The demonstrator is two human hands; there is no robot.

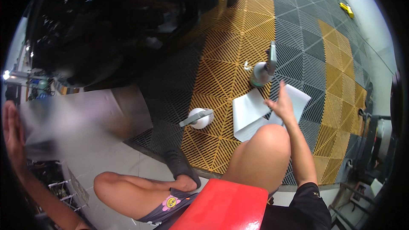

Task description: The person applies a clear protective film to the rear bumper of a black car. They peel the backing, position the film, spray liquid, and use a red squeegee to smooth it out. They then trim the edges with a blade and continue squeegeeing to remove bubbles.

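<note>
At the far left, my left hand is at the outer edge of a pale, see-through sheet of film. Its fingers are close together on that edge. The sheet hangs above the floor, smeared by motion, and reaches toward the dark car. My right hand is empty, with thumb and fingers apart, over folded white paper on the floor, beyond my raised knee. Just beyond this hand stands a spray bottle with a grey trigger head. A second, white spray bottle stands nearer the middle.
A glossy black car body fills the upper left. Yellow and dark grid tiles cover the floor. A red box-like surface lies by my lap. Metal racks stand right, cluttered shelves left. A yellow object lies far right.
</note>
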